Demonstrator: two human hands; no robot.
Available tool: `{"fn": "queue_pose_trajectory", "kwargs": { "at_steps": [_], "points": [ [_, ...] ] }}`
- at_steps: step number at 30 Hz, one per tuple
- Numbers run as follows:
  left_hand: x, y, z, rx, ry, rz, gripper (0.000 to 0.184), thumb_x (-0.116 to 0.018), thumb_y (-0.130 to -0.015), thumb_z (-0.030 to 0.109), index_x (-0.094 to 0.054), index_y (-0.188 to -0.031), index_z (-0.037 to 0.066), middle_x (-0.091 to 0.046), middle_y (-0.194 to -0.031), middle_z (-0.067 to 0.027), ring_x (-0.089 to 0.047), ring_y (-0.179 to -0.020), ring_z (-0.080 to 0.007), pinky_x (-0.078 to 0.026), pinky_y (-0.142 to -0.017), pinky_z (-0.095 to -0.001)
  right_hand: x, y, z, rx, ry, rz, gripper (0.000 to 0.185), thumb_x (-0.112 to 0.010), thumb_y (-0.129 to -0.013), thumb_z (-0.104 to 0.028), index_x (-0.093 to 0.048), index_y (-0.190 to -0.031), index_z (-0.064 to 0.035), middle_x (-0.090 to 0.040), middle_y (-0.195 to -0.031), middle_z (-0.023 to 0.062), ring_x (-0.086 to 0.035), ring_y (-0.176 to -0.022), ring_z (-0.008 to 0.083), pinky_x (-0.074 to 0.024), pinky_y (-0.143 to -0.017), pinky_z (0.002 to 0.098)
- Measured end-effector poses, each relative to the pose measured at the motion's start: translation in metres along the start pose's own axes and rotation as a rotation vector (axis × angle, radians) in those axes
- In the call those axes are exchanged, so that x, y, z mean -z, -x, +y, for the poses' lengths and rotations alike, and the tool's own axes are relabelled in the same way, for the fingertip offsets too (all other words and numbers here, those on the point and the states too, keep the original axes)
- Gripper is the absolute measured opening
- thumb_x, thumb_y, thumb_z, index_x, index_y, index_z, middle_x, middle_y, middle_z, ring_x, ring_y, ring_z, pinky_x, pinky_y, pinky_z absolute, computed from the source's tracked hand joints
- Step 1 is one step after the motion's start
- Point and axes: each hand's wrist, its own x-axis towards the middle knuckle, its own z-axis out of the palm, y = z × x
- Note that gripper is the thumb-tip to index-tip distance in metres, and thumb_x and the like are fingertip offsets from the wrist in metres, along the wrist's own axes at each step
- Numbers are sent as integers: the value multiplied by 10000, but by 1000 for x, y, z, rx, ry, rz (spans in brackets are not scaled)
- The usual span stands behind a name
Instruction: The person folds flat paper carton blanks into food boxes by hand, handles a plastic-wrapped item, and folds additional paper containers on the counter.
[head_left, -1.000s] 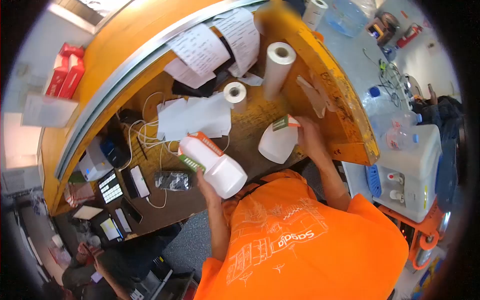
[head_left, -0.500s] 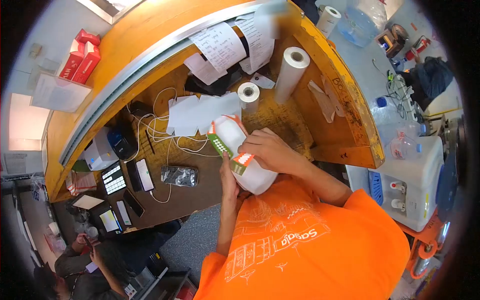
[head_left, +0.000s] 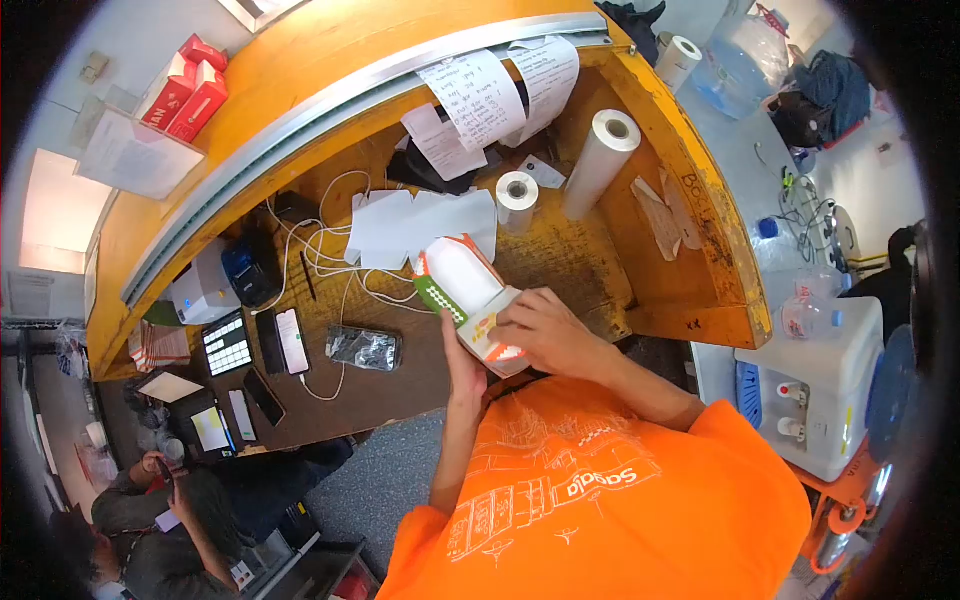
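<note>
A small carton, white inside with orange and green printed sides, is held in front of my orange shirt. My left hand grips its lower left side, with the thumb along the green edge. Across the folded part at its near end lies my right hand, fingers bent onto the printed panel. Flat white cardboard sheets lie on the desk just beyond the carton. A short roll of labels stands to the right of the sheets.
On the desk are phones, a tablet, cables and a black plastic packet. A tall roll stands by the right partition. A water dispenser is at right. Another person sits at lower left.
The carton's two parts, apart a second ago, have come together. My right hand has moved left onto the carton, and its near end now shows a printed panel instead of the white inside.
</note>
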Motion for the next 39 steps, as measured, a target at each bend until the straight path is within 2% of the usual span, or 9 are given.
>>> {"fn": "queue_pose_trajectory", "kwargs": {
  "at_steps": [8,10,15,19,23,28,31,33,39],
  "points": [
    [26,-10,-16,-203,-296,132,665,-352,-1012,575,-498,-1325,7,-636,-1182,-124,-657,-1032,-221,-532,-878,-347,0,-1,0,-105,-214,11,501,-709,-674,-40,-645,-1170,-78,-609,-1121,71,-538,-1053,289,-434,-906,404],
    [26,-12,-18,-179,-246,99,695,-322,-1010,596,-468,-1357,12,-612,-1235,-121,-635,-1084,-232,-518,-919,-378,3,-13,-7,-289,-144,313,635,-733,-728,-101,-533,-1328,-42,-565,-1248,168,-519,-1154,369,-422,-988,433],
    [4,-7,-1,-111,-8,28,707,-260,-1011,607,-393,-1436,59,-494,-1405,-125,-509,-1277,-245,-435,-1059,-405,-19,4,30,-638,-267,158,653,-611,-934,-350,-384,-1448,-16,-459,-1423,241,-429,-1323,427,-338,-1098,452],
    [-4,-1,0,-3,191,-63,708,-248,-1005,621,-382,-1453,89,-507,-1409,-72,-511,-1275,-261,-424,-1066,-414,-55,22,41,-845,-724,-58,574,-442,-1016,-390,-387,-1441,-8,-517,-1377,247,-507,-1275,378,-367,-1079,425],
    [0,6,-22,-168,50,164,714,-240,-1001,634,-413,-1428,88,-518,-1387,-94,-527,-1252,-253,-431,-1055,-413,-77,36,32,-792,-626,97,547,-453,-1019,-342,-375,-1442,-4,-509,-1382,238,-486,-1296,367,-381,-1063,404],
    [37,-9,-17,-133,-109,189,727,-215,-1011,619,-434,-1398,44,-563,-1317,-138,-585,-1172,-255,-480,-1003,-403,-68,45,56,-611,-766,-22,772,-699,-894,-316,-286,-1483,-36,-450,-1423,236,-494,-1273,284,-401,-1051,402],
    [64,-17,-25,-254,-538,-188,737,-210,-1021,597,-457,-1351,-13,-591,-1270,-165,-632,-1088,-267,-529,-937,-391,-40,29,56,-631,-1135,221,922,-785,-821,-312,-236,-1504,-21,-465,-1404,234,-529,-1186,241,-427,-1016,387],
    [44,-7,-21,79,-439,50,674,-219,-1046,522,-487,-1303,-41,-618,-1214,-182,-657,-1032,-260,-556,-893,-377,-48,30,68,-732,-1074,173,883,-733,-872,-308,-210,-1513,2,-445,-1430,212,-539,-1171,225,-431,-1012,364],
    [1,13,-1,-47,-528,141,498,-324,-1046,380,-527,-1227,-37,-643,-1112,-158,-672,-933,-239,-563,-784,-356,-63,15,64,-784,-952,238,754,-623,-955,-269,-207,-1521,5,-405,-1467,154,-505,-1228,195,-412,-1036,341]
  ]
}}
